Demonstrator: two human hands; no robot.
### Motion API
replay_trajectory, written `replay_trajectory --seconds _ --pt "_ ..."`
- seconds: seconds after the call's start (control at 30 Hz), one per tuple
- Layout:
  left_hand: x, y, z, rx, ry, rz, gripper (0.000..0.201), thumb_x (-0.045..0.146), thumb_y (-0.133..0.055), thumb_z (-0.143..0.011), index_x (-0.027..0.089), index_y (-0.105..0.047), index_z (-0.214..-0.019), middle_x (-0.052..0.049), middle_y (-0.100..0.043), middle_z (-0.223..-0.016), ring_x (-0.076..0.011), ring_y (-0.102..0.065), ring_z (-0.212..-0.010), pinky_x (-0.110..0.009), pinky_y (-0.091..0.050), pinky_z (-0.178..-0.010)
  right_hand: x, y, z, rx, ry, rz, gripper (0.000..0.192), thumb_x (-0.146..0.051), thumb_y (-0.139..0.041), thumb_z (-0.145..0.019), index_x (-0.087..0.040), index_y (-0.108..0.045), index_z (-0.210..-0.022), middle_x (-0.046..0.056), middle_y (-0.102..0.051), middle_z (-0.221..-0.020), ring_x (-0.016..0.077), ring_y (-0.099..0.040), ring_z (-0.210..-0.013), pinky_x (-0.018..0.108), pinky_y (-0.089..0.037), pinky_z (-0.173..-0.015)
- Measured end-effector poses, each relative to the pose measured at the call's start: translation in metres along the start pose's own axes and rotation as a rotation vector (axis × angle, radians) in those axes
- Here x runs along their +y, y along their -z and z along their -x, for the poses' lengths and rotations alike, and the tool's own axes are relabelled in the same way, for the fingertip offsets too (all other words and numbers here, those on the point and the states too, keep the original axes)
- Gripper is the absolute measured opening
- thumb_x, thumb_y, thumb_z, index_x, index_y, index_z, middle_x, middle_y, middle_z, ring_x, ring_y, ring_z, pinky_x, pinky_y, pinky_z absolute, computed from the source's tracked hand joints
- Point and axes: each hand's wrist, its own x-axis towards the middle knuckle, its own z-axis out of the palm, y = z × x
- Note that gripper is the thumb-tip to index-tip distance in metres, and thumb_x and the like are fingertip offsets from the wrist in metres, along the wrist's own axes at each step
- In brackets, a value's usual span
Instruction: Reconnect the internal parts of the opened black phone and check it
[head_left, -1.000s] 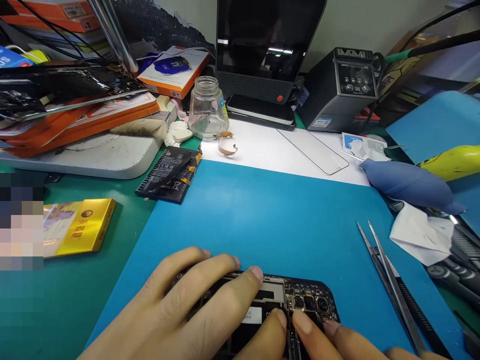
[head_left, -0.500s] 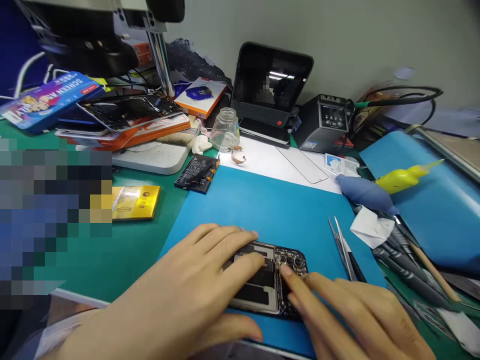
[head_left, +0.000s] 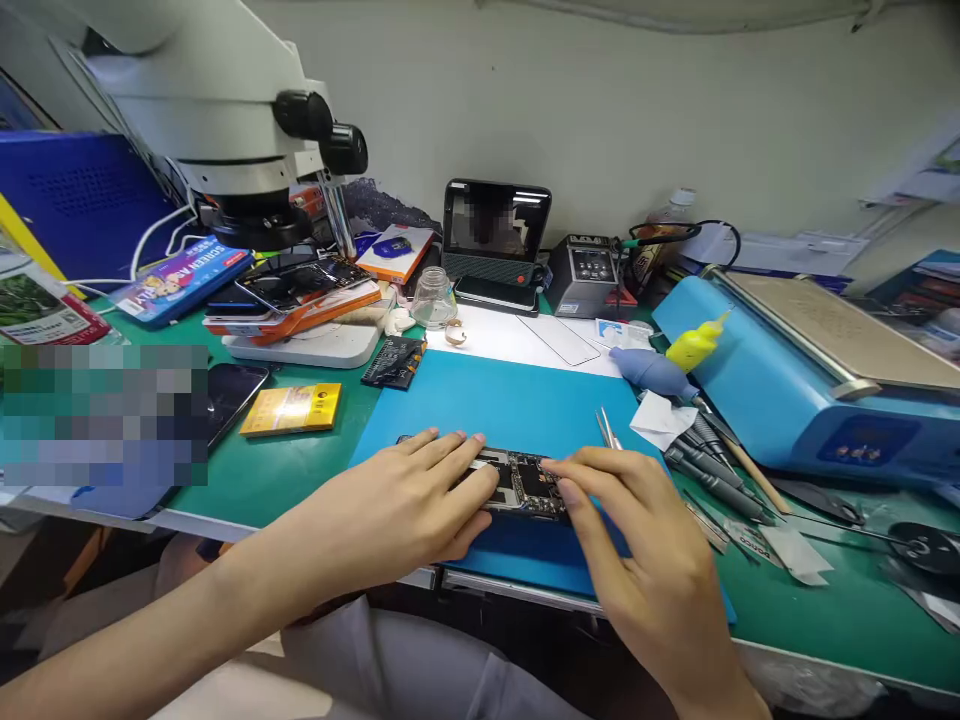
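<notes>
An opened phone (head_left: pixel 504 474) lies on the blue mat (head_left: pixel 517 400), its inner parts facing up. My left hand (head_left: pixel 420 490) lies across the phone's left part, fingers over the far edge and thumb at the near side, closed on it. At the phone's right end, my right hand (head_left: pixel 637 540) is closed, with thumb and index finger at the edge beside the exposed circuit board (head_left: pixel 536 480). Whether a small part is between those fingertips is hidden. Just behind my right hand, the tips of metal tweezers (head_left: pixel 609 430) show.
A microscope (head_left: pixel 217 110) overhangs the left back. Left of the mat are a yellow box (head_left: pixel 292 409) and a phone battery (head_left: pixel 394 362). A glass jar (head_left: pixel 433 300) stands behind. On the right are a blue air blower (head_left: pixel 652 372), several hand tools (head_left: pixel 712 475) and a blue machine (head_left: pixel 795 400).
The view has tilted up and drawn back. My right index finger has moved from the board's middle to the phone's right end, beside the thumb. My left hand stays on the phone.
</notes>
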Motion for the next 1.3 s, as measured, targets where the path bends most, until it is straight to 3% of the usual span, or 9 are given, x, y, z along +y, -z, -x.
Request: replay_trajectory --seconds 0.1,0.17,0.33,0.5,0.6,0.73,0.87,1.07,1.3 --pt "-0.004 0.001 -0.003 0.034 -0.025 -0.009 0.037 0.029 -0.037 -0.117 0.007 -0.067 -0.125 -0.025 -0.076 -0.133 -0.0379 -0.080 -0.117 -0.051 -0.070 -0.091 0.001 0.001 0.000 -0.035 0.047 -0.016 0.026 -0.024 -0.060 -0.108 -0.025 -0.072 -0.131 0.003 -0.072 -0.122 0.0200 -0.065 -0.113 0.037 -0.049 -0.101" --pt "-0.007 0.002 -0.005 0.055 -0.031 -0.003 0.038 0.030 -0.037 -0.118 0.008 -0.067 -0.123 -0.024 -0.078 -0.129 -0.0351 -0.082 -0.112 -0.046 -0.070 -0.086 0.002 0.003 0.001 0.011 0.044 -0.026 0.031 -0.027 -0.059 -0.109 -0.026 -0.069 -0.138 0.004 -0.072 -0.128 0.0208 -0.064 -0.119 0.037 -0.047 -0.104" --pt "-0.013 0.005 -0.007 0.101 0.004 0.060 0.033 0.034 -0.039 -0.119 0.014 -0.065 -0.126 -0.013 -0.082 -0.119 -0.0229 -0.084 -0.101 -0.030 -0.067 -0.079 0.004 0.006 0.000 0.194 -0.139 -0.088 0.027 -0.027 -0.055 -0.112 -0.025 -0.067 -0.135 0.005 -0.071 -0.126 0.0184 -0.066 -0.117 0.033 -0.051 -0.101" --pt "-0.016 0.005 -0.014 0.221 0.102 0.137 0.028 0.032 -0.040 -0.119 0.016 -0.063 -0.126 -0.008 -0.083 -0.121 -0.0183 -0.084 -0.098 -0.025 -0.063 -0.074 0.005 0.005 0.000 0.231 -0.203 -0.093 0.023 -0.031 -0.060 -0.110 -0.028 -0.070 -0.131 0.001 -0.072 -0.123 0.0159 -0.069 -0.114 0.029 -0.053 -0.096" --pt "-0.011 0.012 -0.018 0.292 0.204 0.191 0.030 0.032 -0.035 -0.120 0.018 -0.062 -0.123 -0.002 -0.083 -0.097 -0.0153 -0.082 -0.077 -0.024 -0.054 -0.060 0.002 0.009 -0.002 0.270 -0.146 -0.084 0.028 -0.029 -0.066 -0.107 -0.030 -0.071 -0.134 0.000 -0.072 -0.124 0.0152 -0.070 -0.112 0.028 -0.053 -0.100" --pt "0.005 0.028 -0.017 0.307 0.299 0.296 0.032 0.029 -0.032 -0.121 0.022 -0.061 -0.109 0.007 -0.068 -0.070 -0.0110 -0.066 -0.054 -0.024 -0.044 -0.051 -0.013 0.025 -0.012 0.315 -0.150 -0.112 0.030 -0.028 -0.070 -0.106 -0.034 -0.074 -0.134 -0.001 -0.072 -0.128 0.0144 -0.069 -0.116 0.025 -0.054 -0.103" --pt "0.020 0.038 -0.011 0.323 0.296 0.375 0.029 0.032 -0.035 -0.120 0.023 -0.060 -0.109 0.006 -0.071 -0.076 -0.0109 -0.069 -0.060 -0.022 -0.046 -0.055 -0.031 0.042 -0.022 0.299 -0.160 -0.172 0.027 -0.030 -0.073 -0.104 -0.037 -0.076 -0.130 -0.002 -0.072 -0.124 0.0160 -0.071 -0.115 0.026 -0.058 -0.093" --pt "0.035 0.050 -0.002 0.362 0.192 0.435 0.021 0.029 -0.042 -0.119 0.022 -0.062 -0.123 0.002 -0.081 -0.100 -0.0122 -0.080 -0.083 -0.023 -0.055 -0.072 -0.046 0.053 -0.020 0.321 -0.136 -0.214 0.015 -0.024 -0.074 -0.101 -0.034 -0.080 -0.112 0.000 -0.071 -0.109 0.0158 -0.071 -0.100 0.025 -0.060 -0.079" --pt "0.041 0.064 0.004 0.304 0.231 0.645 0.021 0.035 -0.050 -0.117 0.028 -0.068 -0.126 0.007 -0.082 -0.111 -0.0096 -0.080 -0.094 -0.018 -0.055 -0.082 -0.063 0.062 -0.015 0.375 -0.177 -0.271 0.010 -0.023 -0.072 -0.102 -0.031 -0.077 -0.105 0.001 -0.070 -0.104 0.0147 -0.069 -0.101 0.021 -0.058 -0.082"
